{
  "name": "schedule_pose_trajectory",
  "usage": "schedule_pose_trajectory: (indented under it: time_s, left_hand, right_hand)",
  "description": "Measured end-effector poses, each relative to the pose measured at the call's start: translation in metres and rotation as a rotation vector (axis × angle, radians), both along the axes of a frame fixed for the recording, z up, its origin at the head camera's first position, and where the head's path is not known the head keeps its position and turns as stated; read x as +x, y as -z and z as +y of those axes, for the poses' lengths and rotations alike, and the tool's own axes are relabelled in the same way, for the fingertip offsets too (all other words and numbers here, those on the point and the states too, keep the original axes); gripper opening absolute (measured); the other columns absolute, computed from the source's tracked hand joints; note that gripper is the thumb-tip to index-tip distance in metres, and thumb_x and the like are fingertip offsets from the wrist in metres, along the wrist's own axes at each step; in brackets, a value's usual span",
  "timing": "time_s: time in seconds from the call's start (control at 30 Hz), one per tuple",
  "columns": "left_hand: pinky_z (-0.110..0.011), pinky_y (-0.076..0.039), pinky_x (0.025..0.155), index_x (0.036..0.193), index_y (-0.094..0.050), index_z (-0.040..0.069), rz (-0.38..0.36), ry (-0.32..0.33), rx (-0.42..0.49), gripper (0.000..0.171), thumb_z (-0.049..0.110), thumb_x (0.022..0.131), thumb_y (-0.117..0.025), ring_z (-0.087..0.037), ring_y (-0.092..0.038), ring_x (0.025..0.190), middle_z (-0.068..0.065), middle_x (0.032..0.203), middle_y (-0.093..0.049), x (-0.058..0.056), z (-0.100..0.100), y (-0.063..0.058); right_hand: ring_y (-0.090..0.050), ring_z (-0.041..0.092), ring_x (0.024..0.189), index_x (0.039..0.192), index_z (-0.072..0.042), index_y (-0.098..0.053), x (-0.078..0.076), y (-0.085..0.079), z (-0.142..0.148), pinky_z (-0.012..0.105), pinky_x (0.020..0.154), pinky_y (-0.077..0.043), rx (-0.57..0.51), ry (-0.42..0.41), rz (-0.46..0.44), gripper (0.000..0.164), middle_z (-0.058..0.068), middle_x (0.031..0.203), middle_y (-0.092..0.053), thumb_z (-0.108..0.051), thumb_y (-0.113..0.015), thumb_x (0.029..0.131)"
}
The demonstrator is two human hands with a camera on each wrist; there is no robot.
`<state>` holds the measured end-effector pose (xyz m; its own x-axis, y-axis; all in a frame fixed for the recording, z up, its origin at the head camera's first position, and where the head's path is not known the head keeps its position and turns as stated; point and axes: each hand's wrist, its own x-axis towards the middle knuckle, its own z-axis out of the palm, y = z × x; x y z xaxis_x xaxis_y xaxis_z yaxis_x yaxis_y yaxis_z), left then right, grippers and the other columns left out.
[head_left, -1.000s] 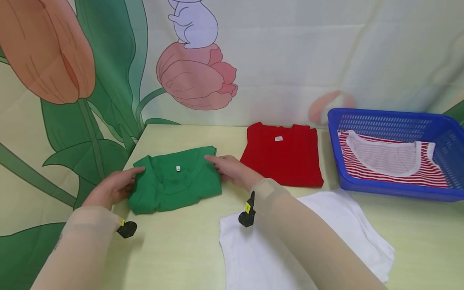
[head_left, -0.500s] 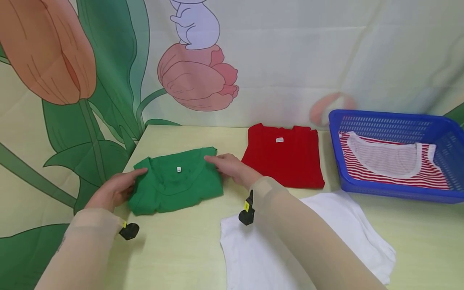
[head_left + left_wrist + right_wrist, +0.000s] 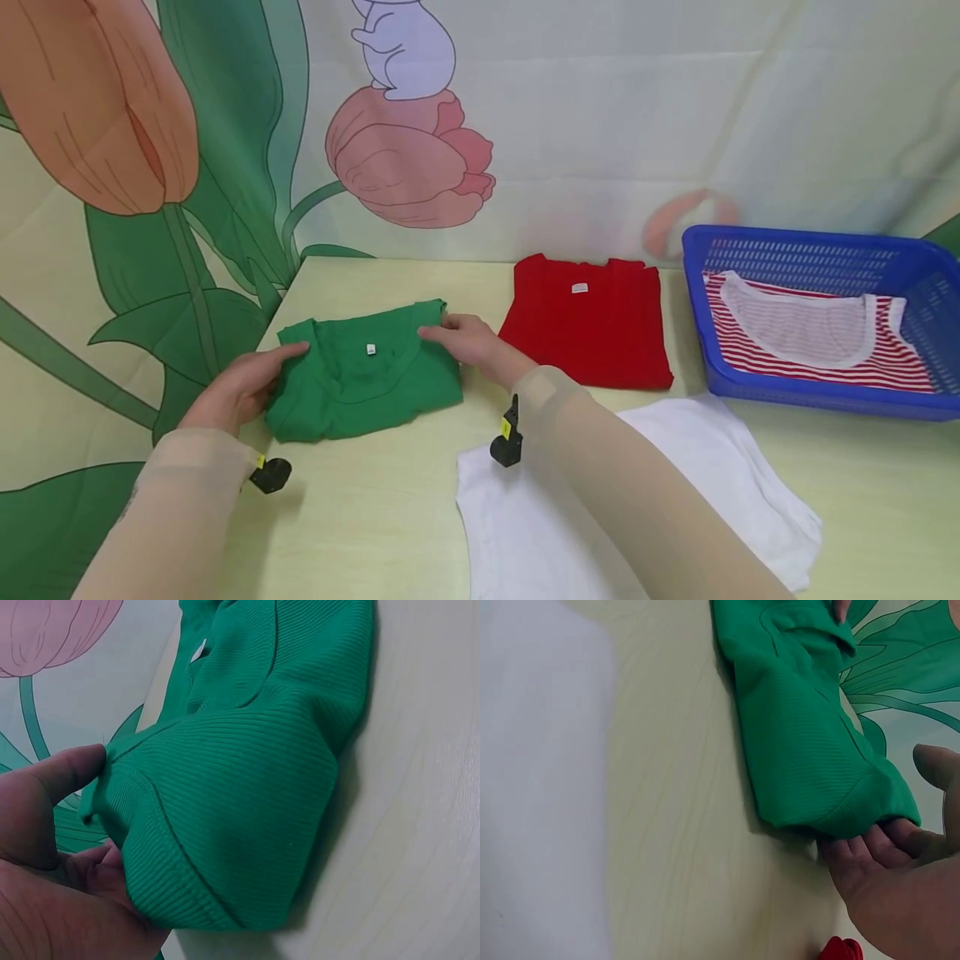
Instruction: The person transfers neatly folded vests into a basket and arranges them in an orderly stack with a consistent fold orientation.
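Observation:
A folded green shirt [image 3: 375,379] with a white neck label lies on the left part of the table. My left hand [image 3: 243,387] pinches its left edge, thumb on top and fingers underneath, as the left wrist view shows. At the opposite end is my right hand [image 3: 472,346], its fingers [image 3: 889,844] curled under the ribbed cloth. In the right wrist view the right thumb stands slightly off the shirt. Part of the right fingers is hidden by the cloth. Just right of that hand lies a folded red shirt [image 3: 585,325].
A white garment [image 3: 540,525] is spread at the front, partly behind my right forearm. On the right stands a blue plastic basket [image 3: 817,396] holding a red-and-white striped shirt [image 3: 892,362]. A printed cloth backdrop [image 3: 585,125] hangs behind the table [image 3: 360,517].
My right hand has shifted slightly left, and the green shirt's upper right corner folds up a little more. My left thumb lies slightly farther onto the cloth. The other garments stay put.

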<state>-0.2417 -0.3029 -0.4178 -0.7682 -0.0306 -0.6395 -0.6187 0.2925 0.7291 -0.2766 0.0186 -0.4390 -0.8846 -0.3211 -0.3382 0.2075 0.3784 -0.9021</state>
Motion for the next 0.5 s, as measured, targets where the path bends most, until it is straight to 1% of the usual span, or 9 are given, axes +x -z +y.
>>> schedule_pose_trajectory:
  time_s: [0.17, 0.3, 0.5]
  left_hand:
    - [-0.046, -0.016, 0.132, 0.166, 0.008, -0.008, -0.01, -0.014, 0.003, 0.103, 0.051, 0.107, -0.053, -0.033, -0.009, 0.164, -0.018, 0.178, 0.0, -0.0015, 0.0018, 0.0025]
    - [-0.047, -0.016, 0.132, 0.166, 0.007, -0.009, -0.005, 0.003, -0.003, 0.103, 0.051, 0.107, -0.053, -0.033, -0.009, 0.164, -0.019, 0.178, 0.001, -0.0011, 0.0046, 0.0035]
    - [-0.048, -0.016, 0.133, 0.167, 0.0, -0.009, 0.016, 0.028, -0.011, 0.099, 0.05, 0.107, -0.052, -0.035, -0.009, 0.164, -0.02, 0.178, 0.0, -0.0006, 0.0089, 0.0036]
  right_hand:
    - [-0.032, 0.034, 0.159, 0.166, 0.0, -0.033, 0.0004, 0.0031, -0.0029, 0.045, 0.128, -0.032, -0.089, 0.04, -0.063, 0.078, 0.011, 0.172, -0.036, -0.041, -0.064, 0.107]
    - [-0.029, 0.034, 0.16, 0.167, -0.002, -0.029, 0.0013, 0.0044, -0.0047, 0.047, 0.129, -0.03, -0.15, 0.066, -0.124, 0.082, 0.012, 0.173, -0.033, -0.042, -0.065, 0.106]
    - [-0.028, 0.035, 0.16, 0.167, -0.001, -0.028, 0.0016, 0.0052, -0.0082, 0.048, 0.13, -0.028, -0.196, 0.094, -0.142, 0.084, 0.014, 0.172, -0.032, -0.042, -0.067, 0.105]
